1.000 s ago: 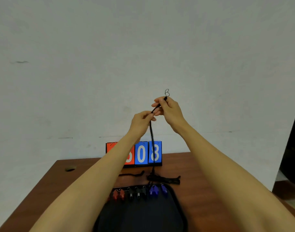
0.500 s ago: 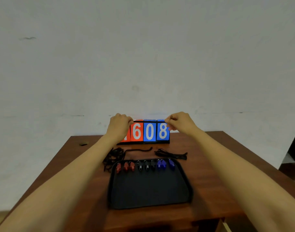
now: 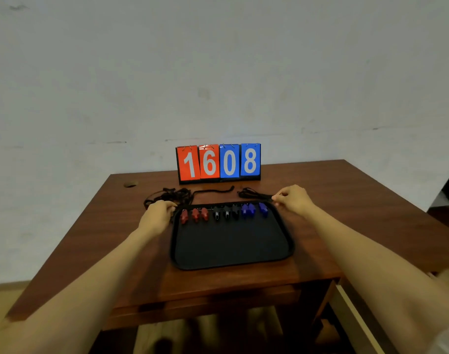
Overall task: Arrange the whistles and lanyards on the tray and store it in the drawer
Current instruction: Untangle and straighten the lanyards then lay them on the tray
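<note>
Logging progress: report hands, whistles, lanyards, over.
Right hand pinches a black lanyard at tray far right corner; left hand curled at far left corner, grip unclear. Nine whistles lined along tray far edge. Loose lanyards heaped on table behind.

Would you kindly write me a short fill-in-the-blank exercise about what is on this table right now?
The scoreboard reads ____.
Between the red whistles and the blue whistles stand three ____ ones.
The tangled lanyards lie on the ____, behind the tray.
Missing words: 1608; black; table.
</note>
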Demonstrator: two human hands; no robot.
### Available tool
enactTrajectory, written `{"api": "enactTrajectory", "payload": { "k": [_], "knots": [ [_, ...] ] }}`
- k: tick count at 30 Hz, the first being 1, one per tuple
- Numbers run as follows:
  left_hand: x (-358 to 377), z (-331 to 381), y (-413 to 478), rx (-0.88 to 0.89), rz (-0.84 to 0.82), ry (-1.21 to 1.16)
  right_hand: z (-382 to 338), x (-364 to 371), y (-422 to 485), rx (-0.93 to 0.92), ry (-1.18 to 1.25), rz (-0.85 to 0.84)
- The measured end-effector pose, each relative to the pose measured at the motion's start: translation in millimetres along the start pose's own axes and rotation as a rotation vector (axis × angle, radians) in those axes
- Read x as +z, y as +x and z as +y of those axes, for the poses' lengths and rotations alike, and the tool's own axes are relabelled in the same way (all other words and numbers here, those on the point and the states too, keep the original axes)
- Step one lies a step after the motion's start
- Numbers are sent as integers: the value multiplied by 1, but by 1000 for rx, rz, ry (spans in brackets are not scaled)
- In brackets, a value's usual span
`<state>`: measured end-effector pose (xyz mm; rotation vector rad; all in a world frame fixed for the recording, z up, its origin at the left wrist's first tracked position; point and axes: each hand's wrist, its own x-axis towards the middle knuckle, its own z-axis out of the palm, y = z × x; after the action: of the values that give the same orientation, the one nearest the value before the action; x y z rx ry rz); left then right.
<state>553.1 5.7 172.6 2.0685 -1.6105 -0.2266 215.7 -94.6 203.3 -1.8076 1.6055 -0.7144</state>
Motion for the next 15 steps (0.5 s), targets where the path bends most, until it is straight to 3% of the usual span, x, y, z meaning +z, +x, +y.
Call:
{"api": "enactTrajectory", "payload": {
  "k": [9,15],
  "knots": [
    [37,-3,-22,-98,-53,-54,44,16,-9,175,41,191],
    [47,-13,-34,-221,-8,-108,70,26,-16,240,30,129]
  ]
}}
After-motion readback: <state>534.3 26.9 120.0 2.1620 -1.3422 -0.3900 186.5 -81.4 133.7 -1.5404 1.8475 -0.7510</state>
